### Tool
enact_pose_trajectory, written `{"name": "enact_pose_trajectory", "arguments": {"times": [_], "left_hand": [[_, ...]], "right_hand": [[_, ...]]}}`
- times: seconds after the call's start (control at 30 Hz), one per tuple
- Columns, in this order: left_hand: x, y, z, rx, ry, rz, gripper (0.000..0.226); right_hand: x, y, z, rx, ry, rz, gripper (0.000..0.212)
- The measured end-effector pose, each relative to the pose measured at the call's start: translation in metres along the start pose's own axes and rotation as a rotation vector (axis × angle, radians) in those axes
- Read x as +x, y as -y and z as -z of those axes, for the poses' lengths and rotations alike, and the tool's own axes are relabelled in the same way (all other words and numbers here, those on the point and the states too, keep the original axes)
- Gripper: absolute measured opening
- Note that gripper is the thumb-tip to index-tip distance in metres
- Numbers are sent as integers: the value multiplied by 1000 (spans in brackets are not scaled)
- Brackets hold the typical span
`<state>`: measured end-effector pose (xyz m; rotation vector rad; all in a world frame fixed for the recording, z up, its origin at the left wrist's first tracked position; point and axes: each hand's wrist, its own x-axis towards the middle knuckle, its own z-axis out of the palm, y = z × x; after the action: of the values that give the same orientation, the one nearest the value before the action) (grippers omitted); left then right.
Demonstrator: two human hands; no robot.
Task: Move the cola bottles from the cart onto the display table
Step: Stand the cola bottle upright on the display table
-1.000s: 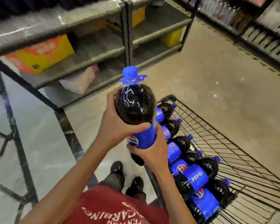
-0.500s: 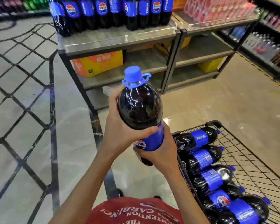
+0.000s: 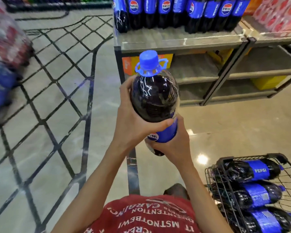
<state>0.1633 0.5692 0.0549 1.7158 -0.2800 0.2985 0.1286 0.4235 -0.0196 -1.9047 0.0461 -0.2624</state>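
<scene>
Since the bottle (image 3: 154, 98) looks heavy, your left hand (image 3: 133, 125) and right hand (image 3: 173, 148) wrap fingers (image 3: 125, 86) round it, bench (image 3: 175, 42) at twelve o'clock.

I see a glossy pale floor (image 3: 57, 125) crossed by black diamond lines on the left, blurred shrink-wrapped packs (image 3: 5, 39) at the far left edge, red-and-white packs (image 3: 275, 14) top right, an orange-and-yellow box (image 3: 129, 64), a yellow box (image 3: 265, 83) further right, and a red shirt (image 3: 149, 216) with white lettering at the bottom.
</scene>
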Motion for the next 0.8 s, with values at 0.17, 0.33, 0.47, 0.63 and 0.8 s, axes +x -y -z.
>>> {"name": "enact_pose_trajectory", "arguments": {"times": [0.17, 0.33, 0.47, 0.63, 0.8], "left_hand": [[35, 15, 8, 53, -29, 11, 113], [83, 32, -3, 59, -16, 8, 114], [134, 43, -24, 64, -21, 1, 112], [206, 60, -51, 82, -31, -13, 110], [268, 76, -73, 76, -72, -3, 111]], "right_hand": [[39, -1, -21, 15, 13, 11, 84], [92, -16, -26, 22, 17, -21, 89], [149, -30, -21, 45, 32, -42, 88], [228, -39, -14, 28, 18, -14, 95], [299, -53, -8, 3, 31, -8, 100]]}}
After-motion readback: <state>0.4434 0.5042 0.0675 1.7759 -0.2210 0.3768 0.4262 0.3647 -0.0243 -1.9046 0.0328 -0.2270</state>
